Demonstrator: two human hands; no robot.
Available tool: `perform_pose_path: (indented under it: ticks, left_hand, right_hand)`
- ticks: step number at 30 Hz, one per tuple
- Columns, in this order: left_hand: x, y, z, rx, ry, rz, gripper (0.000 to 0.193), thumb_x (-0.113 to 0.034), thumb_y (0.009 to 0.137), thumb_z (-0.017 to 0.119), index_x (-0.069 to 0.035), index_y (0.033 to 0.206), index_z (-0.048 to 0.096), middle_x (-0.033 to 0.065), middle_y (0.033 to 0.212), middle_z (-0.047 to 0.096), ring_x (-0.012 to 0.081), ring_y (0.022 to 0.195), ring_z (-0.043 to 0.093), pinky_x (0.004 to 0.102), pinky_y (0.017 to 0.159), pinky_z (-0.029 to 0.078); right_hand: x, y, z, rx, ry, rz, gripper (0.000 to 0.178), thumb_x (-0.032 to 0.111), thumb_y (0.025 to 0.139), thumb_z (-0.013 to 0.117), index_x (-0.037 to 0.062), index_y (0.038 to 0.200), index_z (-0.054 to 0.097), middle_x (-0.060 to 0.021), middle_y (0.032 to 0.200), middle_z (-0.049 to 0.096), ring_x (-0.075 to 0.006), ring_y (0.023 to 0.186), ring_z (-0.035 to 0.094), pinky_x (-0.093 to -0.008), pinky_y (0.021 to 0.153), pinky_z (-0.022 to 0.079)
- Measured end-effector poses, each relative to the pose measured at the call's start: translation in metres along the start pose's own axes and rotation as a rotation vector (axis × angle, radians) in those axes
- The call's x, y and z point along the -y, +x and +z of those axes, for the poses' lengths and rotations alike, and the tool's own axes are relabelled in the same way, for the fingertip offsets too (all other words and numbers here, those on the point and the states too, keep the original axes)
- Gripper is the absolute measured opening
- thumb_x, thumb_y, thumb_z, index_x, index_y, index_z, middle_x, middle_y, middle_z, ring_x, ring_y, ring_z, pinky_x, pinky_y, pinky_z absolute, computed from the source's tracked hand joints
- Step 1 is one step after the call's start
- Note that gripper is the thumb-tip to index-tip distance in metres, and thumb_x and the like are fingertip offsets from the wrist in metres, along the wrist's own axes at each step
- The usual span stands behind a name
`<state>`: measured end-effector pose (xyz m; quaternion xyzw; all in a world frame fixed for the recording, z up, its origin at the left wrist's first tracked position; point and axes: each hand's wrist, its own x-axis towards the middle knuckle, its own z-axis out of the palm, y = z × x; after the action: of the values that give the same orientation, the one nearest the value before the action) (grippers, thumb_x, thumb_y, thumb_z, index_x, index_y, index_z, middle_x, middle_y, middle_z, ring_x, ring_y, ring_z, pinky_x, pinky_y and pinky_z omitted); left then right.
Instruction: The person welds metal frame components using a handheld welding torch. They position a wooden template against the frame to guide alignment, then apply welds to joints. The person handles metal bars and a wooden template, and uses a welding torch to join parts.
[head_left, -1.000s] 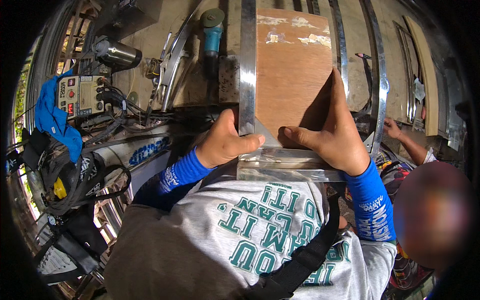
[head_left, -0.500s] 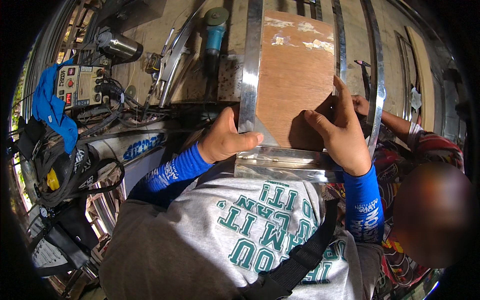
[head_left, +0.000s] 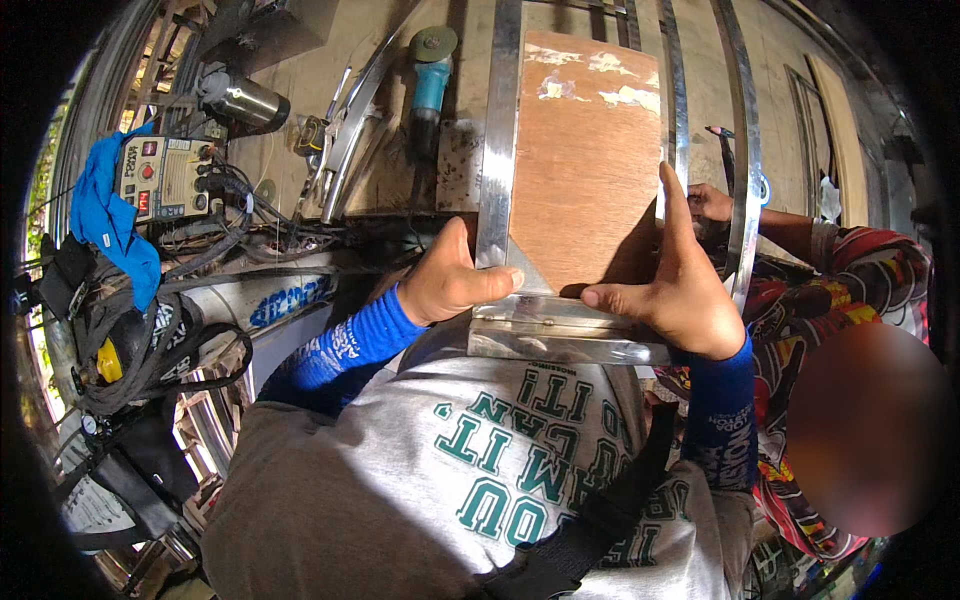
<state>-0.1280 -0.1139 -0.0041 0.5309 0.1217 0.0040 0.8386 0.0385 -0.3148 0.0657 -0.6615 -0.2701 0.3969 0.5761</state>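
A rectangular plywood board (head_left: 590, 180) with pale peeled patches at its far end lies between the bars of a shiny metal frame (head_left: 497, 150). My left hand (head_left: 455, 285) is closed round the frame's left bar at the near corner. Its thumb lies across the bar by a small grey triangular corner piece (head_left: 533, 268); its other fingers are mostly hidden. My right hand (head_left: 690, 285) is at the near right corner, index finger stretched along the board's right edge and thumb spread onto the near crossbar (head_left: 560, 312). Its remaining fingers are hidden.
A teal angle grinder (head_left: 430, 85) lies beyond my left hand. Further left are metal strips (head_left: 345, 150), a steel tumbler (head_left: 245, 103), a control box (head_left: 165, 178), a blue cloth (head_left: 105, 205) and tangled cables (head_left: 130, 370). At right, another person's hand (head_left: 712, 203) is beside the frame.
My right thumb has slid from the board's face toward me onto the near crossbar. My left hand stays at its corner. The other person's arm and body have shifted slightly.
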Motion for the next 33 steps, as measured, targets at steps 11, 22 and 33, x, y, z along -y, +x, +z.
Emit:
perform_pose_path:
  ticks: [11,22,33]
  left_hand:
    - [-0.005,0.004,-0.001,0.021,0.005,0.026,0.066,-0.012,0.082,0.074,0.005,0.142,0.052,0.0105,0.129,0.065,0.0177,0.118,0.059,0.0365,0.107,0.046]
    - [0.002,0.0,-0.006,0.019,0.05,-0.016,0.069,-0.02,0.082,0.077,0.005,0.141,0.052,0.0114,0.13,0.066,0.0194,0.119,0.061,0.0356,0.106,0.047]
    - [-0.006,0.003,-0.007,0.082,0.171,-0.019,0.063,-0.008,0.077,0.071,0.003,0.138,0.057,0.0094,0.125,0.068,0.0181,0.116,0.062,0.0348,0.104,0.048]
  right_hand:
    - [0.002,0.006,-0.003,0.038,-0.364,-0.021,0.145,0.003,0.064,0.098,-0.0021,0.163,-0.007,-0.0273,0.166,0.025,-0.029,0.153,0.027,-0.0392,0.125,0.021]
    - [0.001,0.004,0.026,-0.249,-0.596,-0.204,0.15,0.008,0.062,0.1,-0.0051,0.161,-0.012,-0.0338,0.16,0.023,-0.0389,0.142,0.04,-0.0405,0.116,0.04]
    - [0.004,0.005,0.033,-0.191,-0.614,-0.133,0.155,0.021,0.059,0.101,-0.0076,0.159,-0.013,-0.0353,0.15,0.03,-0.0485,0.141,0.039,-0.046,0.117,0.038]
